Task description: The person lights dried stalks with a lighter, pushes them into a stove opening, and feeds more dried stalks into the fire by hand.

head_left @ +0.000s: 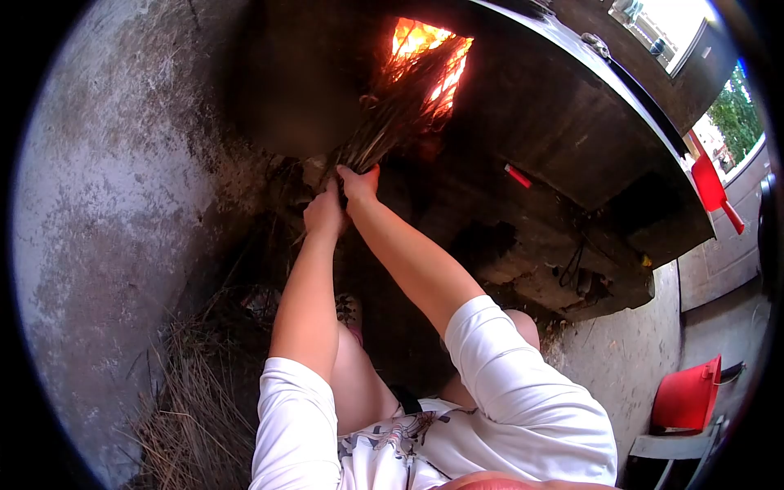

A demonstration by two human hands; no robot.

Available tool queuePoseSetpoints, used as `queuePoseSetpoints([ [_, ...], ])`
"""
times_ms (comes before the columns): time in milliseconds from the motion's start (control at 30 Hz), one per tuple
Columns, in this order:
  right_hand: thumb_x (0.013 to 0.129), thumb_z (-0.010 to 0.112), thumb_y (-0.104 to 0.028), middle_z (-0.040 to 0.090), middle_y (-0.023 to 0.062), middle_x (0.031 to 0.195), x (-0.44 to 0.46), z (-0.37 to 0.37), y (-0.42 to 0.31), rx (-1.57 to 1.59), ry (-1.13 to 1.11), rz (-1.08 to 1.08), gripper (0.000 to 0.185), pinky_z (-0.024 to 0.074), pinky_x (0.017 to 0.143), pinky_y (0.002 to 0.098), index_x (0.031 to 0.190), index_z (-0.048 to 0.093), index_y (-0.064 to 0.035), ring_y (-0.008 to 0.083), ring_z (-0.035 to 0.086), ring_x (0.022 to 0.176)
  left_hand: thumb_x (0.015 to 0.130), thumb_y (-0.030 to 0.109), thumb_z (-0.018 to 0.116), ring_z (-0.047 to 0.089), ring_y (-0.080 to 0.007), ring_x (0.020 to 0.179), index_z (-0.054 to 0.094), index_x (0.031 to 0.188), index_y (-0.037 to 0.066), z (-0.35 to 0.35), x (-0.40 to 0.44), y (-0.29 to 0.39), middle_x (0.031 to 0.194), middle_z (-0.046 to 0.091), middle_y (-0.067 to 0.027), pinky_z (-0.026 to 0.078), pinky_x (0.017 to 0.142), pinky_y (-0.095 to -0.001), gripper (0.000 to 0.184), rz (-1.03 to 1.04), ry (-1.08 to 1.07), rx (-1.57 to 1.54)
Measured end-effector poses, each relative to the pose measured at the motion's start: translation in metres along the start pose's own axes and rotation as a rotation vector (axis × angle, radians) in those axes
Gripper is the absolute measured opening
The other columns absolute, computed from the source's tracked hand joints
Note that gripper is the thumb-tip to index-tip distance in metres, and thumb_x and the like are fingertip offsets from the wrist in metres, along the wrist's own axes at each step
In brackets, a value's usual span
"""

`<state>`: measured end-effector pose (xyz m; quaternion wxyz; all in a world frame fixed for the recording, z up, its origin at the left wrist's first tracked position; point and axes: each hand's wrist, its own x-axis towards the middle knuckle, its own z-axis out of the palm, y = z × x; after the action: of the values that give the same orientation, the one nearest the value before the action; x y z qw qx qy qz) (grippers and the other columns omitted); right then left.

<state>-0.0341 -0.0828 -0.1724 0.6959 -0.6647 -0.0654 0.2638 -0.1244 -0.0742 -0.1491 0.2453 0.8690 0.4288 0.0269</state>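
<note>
A bundle of dry straw (377,131) slants up from my two hands into the glowing mouth of a dark stove. Its far end lies in the bright fire (418,41). My left hand (325,211) is closed round the lower end of the straw. Just above and to the right, my right hand (358,184) grips the same bundle, its thumb toward the left. The two hands nearly touch. Part of the fingers is hidden behind the stalks and in shadow.
Loose straw (196,400) is heaped at lower left beside a rough grey wall (106,204). On the dark stove front (539,106) sits a small red object (517,175). A red scoop (712,184) hangs at the stove's right edge. A red bucket (688,396) rests on a stool (674,447).
</note>
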Motion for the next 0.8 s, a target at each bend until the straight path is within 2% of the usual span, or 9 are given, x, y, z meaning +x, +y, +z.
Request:
queuePoseSetpoints([
  [67, 0.070, 0.072, -0.016, 0.039, 0.0181, 0.132, -0.003, 0.001, -0.005, -0.017, 0.025, -0.006, 0.090, 0.0360, 0.095, 0.0446, 0.138, 0.014, -0.0109, 0.0345, 0.042, 0.117, 0.074, 0.023, 0.061, 0.057, -0.0345, 0.095, 0.019, 0.138, 0.010, 0.000, 0.000, 0.001, 0.103, 0.059, -0.0187, 0.046, 0.078, -0.0434, 0.077, 0.001, 0.001, -0.020],
  [133, 0.069, 0.072, -0.013, 0.049, 0.0140, 0.117, -0.009, -0.001, -0.015, -0.151, 0.170, 0.054, 0.066, 0.0394, 0.087, 0.0393, 0.122, 0.033, -0.0049, 0.0289, 0.049, 0.105, 0.092, 0.032, 0.034, 0.054, -0.0337, 0.102, 0.022, 0.137, 0.019, 0.000, -0.001, 0.005, 0.115, 0.054, -0.0166, 0.044, 0.082, -0.0437, 0.048, 0.007, -0.038, -0.044],
  [167, 0.069, 0.072, -0.013, 0.049, 0.0140, 0.117, -0.007, -0.005, -0.015, -0.152, 0.174, 0.052, 0.066, 0.0394, 0.087, 0.0393, 0.122, 0.033, -0.0049, 0.0289, 0.049, 0.105, 0.092, 0.032, 0.034, 0.054, -0.0337, 0.102, 0.022, 0.137, 0.019, 0.001, -0.001, 0.008, 0.115, 0.054, -0.0166, 0.044, 0.082, -0.0437, 0.048, 0.011, -0.039, -0.046],
  [233, 0.071, 0.071, -0.026, 0.035, 0.0211, 0.134, 0.010, -0.013, -0.006, -0.232, 0.002, 0.059, 0.097, 0.0371, 0.095, 0.0443, 0.141, 0.006, -0.0107, 0.0359, 0.041, 0.119, 0.076, 0.025, 0.058, 0.056, -0.0347, 0.099, 0.020, 0.138, 0.012, 0.002, 0.000, 0.013, 0.110, 0.057, -0.0178, 0.045, 0.082, -0.0441, 0.073, -0.003, -0.012, -0.057],
  [333, 0.071, 0.071, -0.027, 0.038, 0.0224, 0.132, 0.020, -0.013, 0.002, -0.256, 0.036, -0.011, 0.097, 0.0376, 0.094, 0.0439, 0.141, 0.005, -0.0110, 0.0367, 0.043, 0.117, 0.077, 0.026, 0.057, 0.055, -0.0350, 0.101, 0.018, 0.138, 0.015, 0.011, 0.007, 0.009, 0.113, 0.056, -0.0181, 0.044, 0.083, -0.0440, 0.073, -0.017, -0.028, -0.132],
  [433, 0.070, 0.072, -0.027, 0.041, 0.0226, 0.129, -0.002, -0.015, -0.016, -0.282, 0.102, 0.059, 0.098, 0.0378, 0.094, 0.0439, 0.141, 0.006, -0.0120, 0.0371, 0.045, 0.115, 0.078, 0.028, 0.056, 0.053, -0.0357, 0.104, 0.017, 0.139, 0.020, 0.019, 0.014, 0.003, 0.116, 0.054, -0.0186, 0.043, 0.085, -0.0437, 0.072, 0.020, -0.026, -0.213],
  [567, 0.070, 0.072, -0.026, 0.044, 0.0224, 0.127, -0.009, -0.011, -0.019, -0.294, 0.158, 0.031, 0.097, 0.0380, 0.094, 0.0443, 0.141, 0.007, -0.0133, 0.0370, 0.046, 0.114, 0.078, 0.030, 0.055, 0.052, -0.0363, 0.105, 0.018, 0.138, 0.022, 0.022, 0.019, -0.002, 0.117, 0.053, -0.0185, 0.043, 0.085, -0.0438, 0.071, -0.031, -0.047, -0.331],
  [633, 0.070, 0.072, -0.026, 0.045, 0.0223, 0.126, -0.009, -0.010, -0.018, -0.276, 0.159, 0.050, 0.098, 0.0382, 0.094, 0.0441, 0.141, 0.006, -0.0143, 0.0370, 0.047, 0.113, 0.078, 0.031, 0.055, 0.052, -0.0357, 0.106, 0.019, 0.138, 0.020, 0.013, 0.012, 0.002, 0.116, 0.054, -0.0178, 0.042, 0.086, -0.0437, 0.070, 0.042, -0.029, -0.155],
  [800, 0.069, 0.072, -0.030, 0.046, 0.0226, 0.125, -0.002, -0.010, -0.012, -0.292, 0.117, 0.004, 0.100, 0.0381, 0.094, 0.0432, 0.141, 0.004, -0.0134, 0.0370, 0.048, 0.112, 0.077, 0.031, 0.056, 0.052, -0.0345, 0.106, 0.023, 0.136, 0.016, 0.003, 0.010, 0.006, 0.115, 0.056, -0.0171, 0.042, 0.086, -0.0437, 0.070, -0.001, -0.063, -0.126],
])
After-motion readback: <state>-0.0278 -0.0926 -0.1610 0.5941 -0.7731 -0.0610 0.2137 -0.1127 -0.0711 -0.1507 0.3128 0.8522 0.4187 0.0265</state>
